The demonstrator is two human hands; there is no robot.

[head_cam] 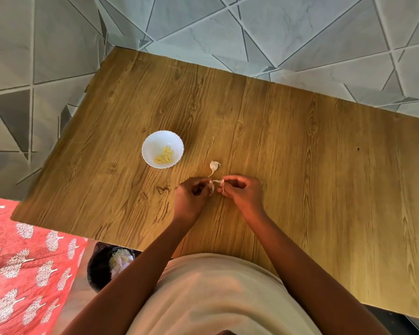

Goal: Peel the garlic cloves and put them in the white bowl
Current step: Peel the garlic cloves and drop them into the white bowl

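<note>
A small white bowl point(147, 146) with a scalloped rim stands on the wooden table, left of centre, with several peeled yellowish cloves point(164, 155) inside. A piece of unpeeled garlic point(214, 166) with a thin tail lies on the table just beyond my hands. My left hand point(191, 198) pinches a garlic clove point(211, 185) at its fingertips. My right hand point(243, 191) pinches a strip of papery skin point(221, 182) that stretches from that clove. The two hands meet over the table's middle, near its front.
The wooden table point(300, 153) stretches wide to the right and back. Below its front left edge sits a dark bin point(99, 269) holding garlic skins. A red patterned cloth point(22, 262) lies at the lower left. Tiled floor surrounds the table.
</note>
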